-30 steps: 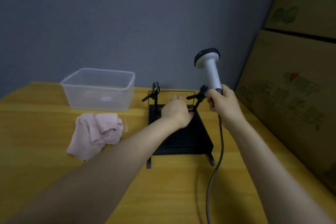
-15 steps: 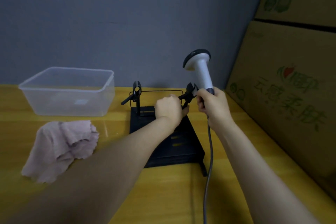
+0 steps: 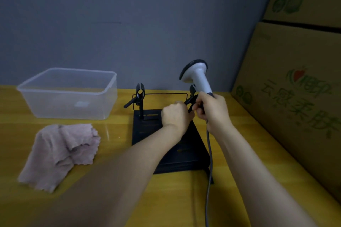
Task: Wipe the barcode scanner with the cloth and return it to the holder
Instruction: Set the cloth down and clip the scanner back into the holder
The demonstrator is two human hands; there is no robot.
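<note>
Right hand [image 3: 212,110] has lowered the scanner [image 3: 198,77] to the holder [image 3: 166,134] clip, mid-frame; left hand [image 3: 175,116] keeps pinching that clip — being seated, cloth [image 3: 60,151] set aside.

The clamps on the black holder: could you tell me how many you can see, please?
2: one clamp at the holder's back left corner, one clamp at the back right, partly hidden by the hands.

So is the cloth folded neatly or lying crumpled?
Crumpled. The cloth lies bunched in loose folds on the table, beside the clear box; neither hand touches it.
</note>
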